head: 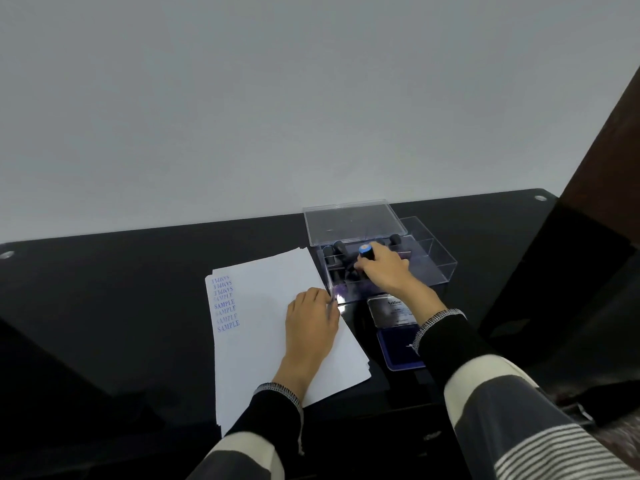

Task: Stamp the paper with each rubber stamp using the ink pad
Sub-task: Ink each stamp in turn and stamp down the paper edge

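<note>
1. Head view looks down on a pale wall (pixel 277 98) that fills the upper half, with a dark brown upright panel (pixel 609 140) at the right edge.
2. Black glossy counter (pixel 104 306) runs across the middle and carries everything else.
3. Stack of white paper (pixel 263 282) lies slightly fanned on the counter, left of centre; a column of blue "SAMPLE" stamp marks (pixel 225 304) runs down its left edge, some crisp and some faint.
4. Clear plastic box (pixel 440 261) sits just right of the paper's far corner, its clear lid (pixel 353 220) standing open at the back; several black-handled rubber stamps (pixel 338 249) stand inside it.
5. Ink pad (pixel 398 351) lies open on the counter nearer the person than the box, with its blue pad showing and its labelled lid (pixel 389 308) folded back towards the box; the right sleeve covers part of it.
6. Left hand (pixel 311 320) rests palm down on the paper near its right edge, fingers loosely extended and gripping nothing.
7. Right hand (pixel 384 268) reaches into the box, fingers curled around a stamp with a blue cap (pixel 365 251); the hand hides the lower part of that stamp and some of the stamps behind it.
</note>
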The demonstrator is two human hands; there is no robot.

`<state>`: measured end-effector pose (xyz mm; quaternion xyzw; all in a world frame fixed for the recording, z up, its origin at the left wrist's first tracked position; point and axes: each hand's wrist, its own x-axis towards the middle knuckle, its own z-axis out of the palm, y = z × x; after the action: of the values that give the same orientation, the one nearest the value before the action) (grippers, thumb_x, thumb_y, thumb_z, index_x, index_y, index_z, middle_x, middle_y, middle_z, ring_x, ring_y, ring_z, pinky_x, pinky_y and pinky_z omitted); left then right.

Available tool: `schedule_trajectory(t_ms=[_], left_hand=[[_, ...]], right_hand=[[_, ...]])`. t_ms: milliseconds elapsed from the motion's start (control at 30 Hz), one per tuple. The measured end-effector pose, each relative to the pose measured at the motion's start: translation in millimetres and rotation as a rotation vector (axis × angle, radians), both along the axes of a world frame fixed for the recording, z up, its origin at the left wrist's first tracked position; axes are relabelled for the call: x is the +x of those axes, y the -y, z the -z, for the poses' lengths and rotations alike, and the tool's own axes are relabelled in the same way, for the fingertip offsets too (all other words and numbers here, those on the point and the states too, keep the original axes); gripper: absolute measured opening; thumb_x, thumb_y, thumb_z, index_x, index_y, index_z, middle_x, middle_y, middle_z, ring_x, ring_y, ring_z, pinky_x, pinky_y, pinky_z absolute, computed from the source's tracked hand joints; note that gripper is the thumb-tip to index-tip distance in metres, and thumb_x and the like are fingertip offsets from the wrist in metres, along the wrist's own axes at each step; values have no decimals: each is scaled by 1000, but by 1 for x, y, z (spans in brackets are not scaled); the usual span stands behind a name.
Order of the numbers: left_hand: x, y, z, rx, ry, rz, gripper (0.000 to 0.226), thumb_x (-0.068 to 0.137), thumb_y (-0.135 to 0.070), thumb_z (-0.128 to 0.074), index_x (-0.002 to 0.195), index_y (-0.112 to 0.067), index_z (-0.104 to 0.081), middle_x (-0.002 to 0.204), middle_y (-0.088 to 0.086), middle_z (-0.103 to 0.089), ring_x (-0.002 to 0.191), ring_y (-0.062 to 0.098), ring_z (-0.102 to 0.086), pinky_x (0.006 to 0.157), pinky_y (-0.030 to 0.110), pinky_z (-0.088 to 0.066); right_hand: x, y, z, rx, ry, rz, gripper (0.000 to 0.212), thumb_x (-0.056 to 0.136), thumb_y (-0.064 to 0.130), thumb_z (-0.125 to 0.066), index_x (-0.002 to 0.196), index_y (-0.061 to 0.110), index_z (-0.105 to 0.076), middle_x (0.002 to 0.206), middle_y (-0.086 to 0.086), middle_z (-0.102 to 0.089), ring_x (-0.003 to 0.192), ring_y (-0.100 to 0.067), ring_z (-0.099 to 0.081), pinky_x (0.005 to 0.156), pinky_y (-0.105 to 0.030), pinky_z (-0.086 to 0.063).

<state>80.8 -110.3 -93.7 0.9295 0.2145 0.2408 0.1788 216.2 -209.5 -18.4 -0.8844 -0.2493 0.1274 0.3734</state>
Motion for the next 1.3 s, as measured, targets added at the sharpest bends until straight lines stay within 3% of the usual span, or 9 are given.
schedule_trajectory(t_ms=[100, 200, 333, 433, 600, 767, 933, 1133, 1300], left_hand=[[-2, 0, -5, 29, -40, 5, 25, 100, -29, -45, 107, -15, -64, 110, -2, -61, 101, 18, -53, 89, 30, -39], [-9, 9, -9, 21, -71, -45, 28, 100, -27, -45, 114, -15, -65, 118, -1, -60, 108, 20, -52, 93, 32, -38], [-21, 35, -8, 39, -74, -60, 23, 98, -29, -46, 110, -18, -62, 110, -2, -57, 102, 19, -50, 89, 32, -38], [-24, 49, -8, -59, -36, 202, 18, 95, -35, -51, 104, -24, -61, 108, -10, -55, 103, 14, -47, 90, 30, -38], [-28, 49, -3, -40, -71, 424, 50, 83, -58, -50, 123, -28, -54, 123, -14, -50, 115, 8, -40, 96, 22, -29], [-30, 47, -3, -43, -95, 449, 62, 78, -63, -57, 130, -31, -46, 130, -15, -46, 121, 5, -35, 99, 18, -19], [-30, 47, 0, -50, -108, 449, 66, 76, -66, -57, 131, -32, -44, 130, -17, -46, 122, 5, -35, 104, 23, -21], [-28, 42, -12, -316, -131, 483, 42, 85, -34, -66, 125, -25, -56, 125, -11, -53, 117, 7, -45, 105, 26, -31], [-41, 15, -28, -511, 115, 254, 22, 93, -6, -54, 106, -17, -68, 111, -6, -63, 105, 6, -55, 92, 7, -36]], right_hand=[[-8, 14, -7, 391, -59, 149, 12, 91, 26, -60, 94, 14, -61, 95, -5, -65, 94, -23, -60, 82, -30, -47], [-21, 43, -13, 552, -73, 238, 12, 87, 21, -67, 90, 10, -66, 89, -5, -68, 85, -16, -63, 71, -20, -47], [-44, 79, 7, 501, -84, 251, 17, 82, 20, -73, 92, 10, -63, 75, 0, -62, 70, -9, -57, 66, -20, -46], [-60, 96, 27, 472, -32, 246, 20, 78, 17, -77, 90, 18, -60, 74, 4, -64, 66, -5, -59, 66, -18, -48], [-74, 108, 39, 413, 2, 162, 19, 83, 22, -72, 94, 21, -56, 84, -2, -68, 77, -14, -66, 71, -25, -52], [-84, 104, 34, 310, 140, 25, 19, 88, 20, -65, 98, 23, -50, 78, -1, -62, 65, -7, -57, 59, -13, -44], [-91, 104, 42, 252, 174, -49, 18, 91, 16, -62, 96, 24, -47, 79, -6, -57, 69, -29, -57, 64, -40, -50], [-92, 100, 45, 219, 239, -12, 20, 89, 13, -63, 94, 24, -46, 74, -1, -55, 63, -21, -55, 62, -37, -48], [-94, 95, 46, 144, 285, 16, 19, 89, 8, -63, 92, 18, -46, 70, 3, -51, 60, -10, -53, 59, -31, -46]])
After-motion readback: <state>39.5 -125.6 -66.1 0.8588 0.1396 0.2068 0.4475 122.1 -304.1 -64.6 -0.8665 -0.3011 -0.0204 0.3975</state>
